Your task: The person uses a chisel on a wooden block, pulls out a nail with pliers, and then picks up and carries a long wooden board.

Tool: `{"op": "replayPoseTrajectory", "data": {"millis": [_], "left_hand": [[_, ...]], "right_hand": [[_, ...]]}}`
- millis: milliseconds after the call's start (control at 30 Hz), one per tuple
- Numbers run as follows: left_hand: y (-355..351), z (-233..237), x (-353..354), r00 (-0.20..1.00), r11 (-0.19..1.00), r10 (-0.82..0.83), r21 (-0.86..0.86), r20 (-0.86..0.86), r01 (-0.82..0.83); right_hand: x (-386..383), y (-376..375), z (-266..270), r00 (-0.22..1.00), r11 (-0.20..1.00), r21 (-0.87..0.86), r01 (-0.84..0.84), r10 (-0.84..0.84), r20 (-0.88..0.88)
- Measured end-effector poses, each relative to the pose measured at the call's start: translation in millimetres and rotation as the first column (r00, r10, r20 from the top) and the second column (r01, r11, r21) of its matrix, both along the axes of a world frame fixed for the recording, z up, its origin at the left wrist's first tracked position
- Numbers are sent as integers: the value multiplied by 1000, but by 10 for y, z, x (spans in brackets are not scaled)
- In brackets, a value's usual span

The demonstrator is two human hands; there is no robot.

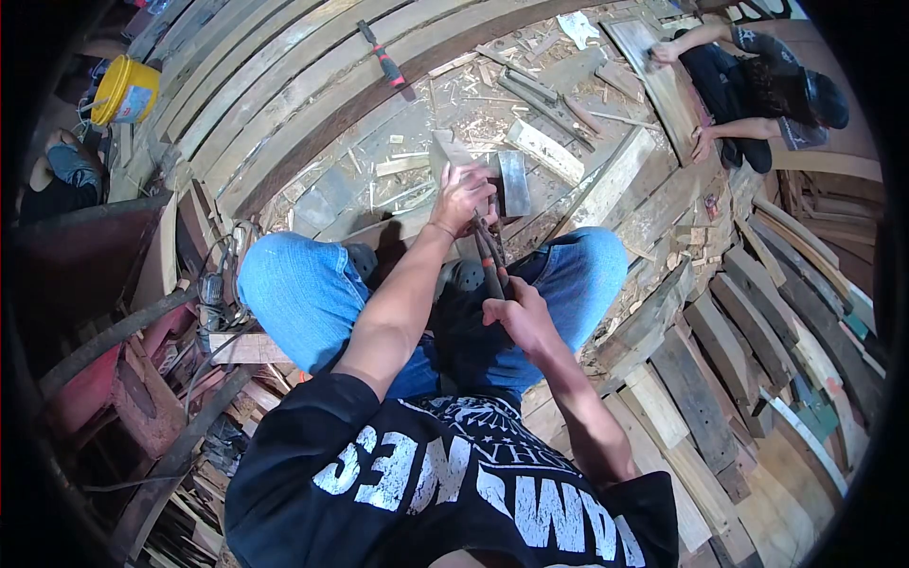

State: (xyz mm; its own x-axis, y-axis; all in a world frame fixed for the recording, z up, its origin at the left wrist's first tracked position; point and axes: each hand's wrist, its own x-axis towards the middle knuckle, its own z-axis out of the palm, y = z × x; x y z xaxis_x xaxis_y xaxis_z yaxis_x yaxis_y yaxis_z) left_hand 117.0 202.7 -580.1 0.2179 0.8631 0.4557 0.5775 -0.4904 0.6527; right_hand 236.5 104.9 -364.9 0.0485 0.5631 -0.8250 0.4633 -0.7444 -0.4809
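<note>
Between my knees a pair of long-handled pliers [490,257] with red-and-black grips points away from me. My right hand [522,314] is wrapped round the grips near my lap. My left hand [462,197] is closed at the tool's far end, beside a pale wood block [449,151]; what its fingers grip there is too small to make out. Just right of my left hand stands a grey flat piece [514,183]. Wood chips lie around both.
A red-and-black handled tool [383,59] lies on the planks ahead. A yellow bucket [125,90] stands at the left. A co-worker [757,85] at the upper right has both hands at a long board [648,80]. Stacked wood pieces [701,398] fill the right side.
</note>
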Motion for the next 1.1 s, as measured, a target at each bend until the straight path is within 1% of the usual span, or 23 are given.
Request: {"op": "replayPoseTrajectory", "data": {"millis": [33,100,133,200,233,300,433,533,600,833,933,1000,1033,1067,1100], "left_hand": [[0,-14,3,1000,1000,-3,-3,0,3],[7,-45,1,1000,1000,5,-3,3,-5],[-3,-40,0,1000,1000,6,-6,1,-6],[4,-28,-7,1000,1000,2,7,-6,-2],[0,-25,-11,1000,1000,0,5,-8,0],[6,-20,-8,1000,1000,-8,8,11,8],[-18,-19,2,1000,1000,0,-16,-14,-1],[-14,-10,4,1000,1000,3,-3,-22,-3],[-19,-15,9,999,1000,3,-27,-33,-4],[-36,8,-5,999,999,-7,-45,-50,5],[-45,-2,8,998,999,-3,-40,-60,1],[-15,5,16,998,999,-1,-41,-60,-1],[15,86,-1,998,999,-17,38,-57,19],[24,116,19,999,999,-13,46,-53,15],[49,158,15,993,999,-35,11,-112,36]], "right_hand": [[-2,10,23,1000,1000,-3,3,-3,0],[-4,29,50,995,997,-5,-81,81,52],[2,13,33,995,997,-8,-81,82,50],[13,-16,-19,977,986,22,-163,158,141],[8,-6,10,978,987,19,-161,156,139],[-1,42,92,967,977,-10,-212,211,144],[13,22,64,956,969,-15,-246,245,159],[5,32,84,951,965,-11,-260,258,172],[6,31,90,935,957,-12,-291,287,207],[37,10,55,954,965,14,-262,257,156],[40,16,72,956,967,-30,-253,254,144],[37,25,72,958,970,38,-241,232,169],[49,41,70,957,969,46,-244,233,174],[65,58,67,977,983,24,-181,178,115],[67,84,53,991,993,2,-122,121,53]]}}
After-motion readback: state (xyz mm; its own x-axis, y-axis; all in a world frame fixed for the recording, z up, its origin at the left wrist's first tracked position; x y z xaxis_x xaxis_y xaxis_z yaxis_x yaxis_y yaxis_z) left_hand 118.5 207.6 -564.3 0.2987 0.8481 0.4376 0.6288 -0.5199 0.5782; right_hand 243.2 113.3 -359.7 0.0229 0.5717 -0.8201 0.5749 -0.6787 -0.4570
